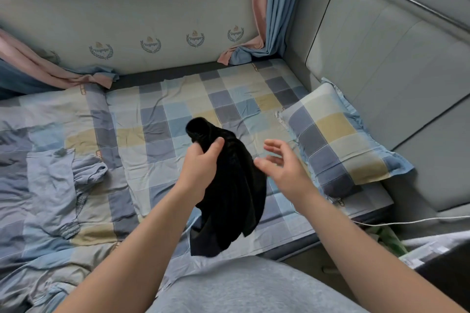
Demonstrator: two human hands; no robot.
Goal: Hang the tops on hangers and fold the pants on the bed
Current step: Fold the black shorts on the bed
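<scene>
head view, as i watch from the bedside: far over at nine o'clock a blue-grey garment (pixel 50 185) lies crumpled on the checked bed (pixel 178 99). a short sleeve shows, so it is likely a top. it is on no hanger, and no hanger is anywhere in sight. toward the middle, the left hand (pixel 201 168) is raised above the bed with its fingers (pixel 216 146) clamped round a bunched black garment (pixel 234 185). the cloth hangs in a loose clump from that grip, clear of the sheet. whether it is a top or pants i cannot tell from the bundle. just past it, toward three o'clock, the right hand (pixel 282 162) hovers beside the cloth. its fingers are apart and hold nothing, close to the fabric but not touching it as far as i can see. further out at three o'clock a checked pillow (pixel 338 142) sits against the padded headboard (pixel 381 63). my reading: the job is barely begun. nothing lies folded, nothing hangs, and at least these two pieces wait. the black one wants shaking out first, to find what it is.
</scene>
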